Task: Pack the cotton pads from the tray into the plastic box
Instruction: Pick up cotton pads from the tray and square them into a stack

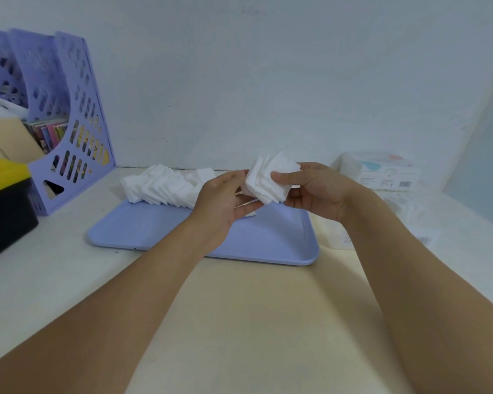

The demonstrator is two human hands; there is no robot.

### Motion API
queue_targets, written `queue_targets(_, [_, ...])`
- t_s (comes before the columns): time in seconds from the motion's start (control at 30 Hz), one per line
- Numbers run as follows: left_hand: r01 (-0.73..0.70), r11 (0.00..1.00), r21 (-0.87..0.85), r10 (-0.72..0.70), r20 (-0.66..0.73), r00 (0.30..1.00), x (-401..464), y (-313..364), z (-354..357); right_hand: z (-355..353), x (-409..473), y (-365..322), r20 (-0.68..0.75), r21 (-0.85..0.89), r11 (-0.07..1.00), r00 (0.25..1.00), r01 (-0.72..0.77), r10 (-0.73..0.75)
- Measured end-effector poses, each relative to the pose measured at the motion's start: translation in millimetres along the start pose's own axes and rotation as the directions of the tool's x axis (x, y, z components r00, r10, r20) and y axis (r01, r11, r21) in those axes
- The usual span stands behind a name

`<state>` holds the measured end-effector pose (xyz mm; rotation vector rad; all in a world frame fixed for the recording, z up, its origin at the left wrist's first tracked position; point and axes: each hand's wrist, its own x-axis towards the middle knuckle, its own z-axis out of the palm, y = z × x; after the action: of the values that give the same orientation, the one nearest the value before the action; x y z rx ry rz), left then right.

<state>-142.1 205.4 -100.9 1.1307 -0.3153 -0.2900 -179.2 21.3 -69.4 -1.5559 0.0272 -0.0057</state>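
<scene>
— What can't you make out from there?

— The plastic box at the bench's right edge: my right arm covers part of it, and it is too pale to read. The far edge of the tray is hidden behind a row of cotton pads.

— And the stack?

— I hold a stack of pads above the tray's far right corner. My right hand pinches it, thumb on the front face. My left hand curls round its left side from below.
</scene>
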Motion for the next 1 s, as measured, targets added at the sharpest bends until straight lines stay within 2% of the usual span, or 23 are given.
queue_targets(0.2, [0.017, 1.000, 0.018, -0.017, 0.009, 1.000, 0, -2, -1, 1, 1, 1, -0.001, -0.008, 0.999, 0.999, 0.054, -0.054])
queue_targets(0.4, [-0.012, 0.989, 0.148, 0.019, -0.048, 0.999, 2, -5, -2, 2, 3, 3, -0.076, -0.014, 0.995, 0.993, 0.094, -0.095])
queue_targets(0.63, [-0.014, 0.987, 0.162, 0.024, -0.060, 0.998, 3, -8, -2, -3, 1, -3, -0.145, -0.077, 0.991, 0.983, 0.106, -0.116])
queue_targets(0.87, [-0.012, 0.989, 0.145, 0.029, -0.116, 0.993, 4, -7, -4, -13, -1, -11, -0.095, 0.062, 0.986, 0.985, 0.152, -0.146])
queue_targets(1.0, [0.007, 0.994, 0.109, 0.000, -0.069, 0.998, 1, -6, -1, -1, 3, -3, -0.068, 0.032, 0.988, 0.986, 0.153, -0.150])
